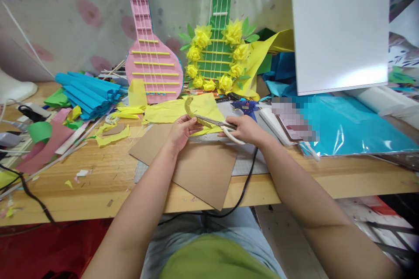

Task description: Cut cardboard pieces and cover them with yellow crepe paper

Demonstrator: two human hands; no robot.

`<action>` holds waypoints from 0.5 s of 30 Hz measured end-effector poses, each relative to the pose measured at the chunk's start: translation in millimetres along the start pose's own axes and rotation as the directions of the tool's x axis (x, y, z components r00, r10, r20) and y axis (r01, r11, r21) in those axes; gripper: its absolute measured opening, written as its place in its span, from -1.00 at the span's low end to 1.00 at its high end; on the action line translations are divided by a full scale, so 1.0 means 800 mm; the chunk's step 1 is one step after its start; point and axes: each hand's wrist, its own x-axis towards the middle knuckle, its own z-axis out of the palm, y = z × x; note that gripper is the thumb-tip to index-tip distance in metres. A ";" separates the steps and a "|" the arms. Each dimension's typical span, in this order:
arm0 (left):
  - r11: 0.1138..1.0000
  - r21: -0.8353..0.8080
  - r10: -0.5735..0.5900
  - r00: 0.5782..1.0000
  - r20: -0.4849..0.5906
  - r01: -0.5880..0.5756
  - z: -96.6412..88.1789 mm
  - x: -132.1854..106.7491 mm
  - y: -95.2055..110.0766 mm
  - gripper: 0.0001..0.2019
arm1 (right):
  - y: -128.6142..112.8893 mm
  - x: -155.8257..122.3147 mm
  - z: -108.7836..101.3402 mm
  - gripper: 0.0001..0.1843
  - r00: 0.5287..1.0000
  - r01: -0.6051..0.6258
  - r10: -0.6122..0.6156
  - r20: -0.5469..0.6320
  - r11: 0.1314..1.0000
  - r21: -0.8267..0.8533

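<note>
My left hand [181, 133] pinches a curved yellow strip [189, 108]; my right hand [245, 129] grips the scissors [214, 121]. Blades lie level, pointing left into the strip.

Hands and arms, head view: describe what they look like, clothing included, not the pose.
Both the left hand and right hand are bare: no gloves, and no rings, watch or bracelet visible. The left forearm and right forearm are uncovered; no sleeve shows. Below, a green top and light blue trousers.
</note>
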 end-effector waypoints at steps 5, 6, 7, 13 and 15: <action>1.000 -0.011 -0.012 1.000 0.007 0.012 -0.001 0.001 0.001 -0.80 | -0.003 0.000 0.004 -0.50 1.000 -0.009 0.010 -0.027 1.000 0.025; 1.000 -0.012 -0.012 1.000 0.006 0.013 -0.001 0.001 0.001 -0.80 | -0.003 0.000 0.005 -0.49 0.999 -0.010 0.011 -0.030 0.999 0.031; 1.000 -0.014 -0.011 1.000 0.004 0.011 -0.001 0.000 0.001 -0.79 | -0.002 0.001 0.006 -0.49 0.999 -0.012 0.013 -0.033 0.999 0.041; 1.000 -0.004 0.008 0.999 0.031 -0.008 0.000 -0.001 0.002 -0.74 | -0.004 0.006 0.018 -0.48 0.994 -0.093 0.106 -0.040 0.965 0.245; 0.999 0.029 0.026 1.000 0.011 -0.026 0.001 -0.001 0.002 -0.72 | -0.008 0.008 0.023 -0.50 0.984 -0.161 0.177 0.005 0.887 0.432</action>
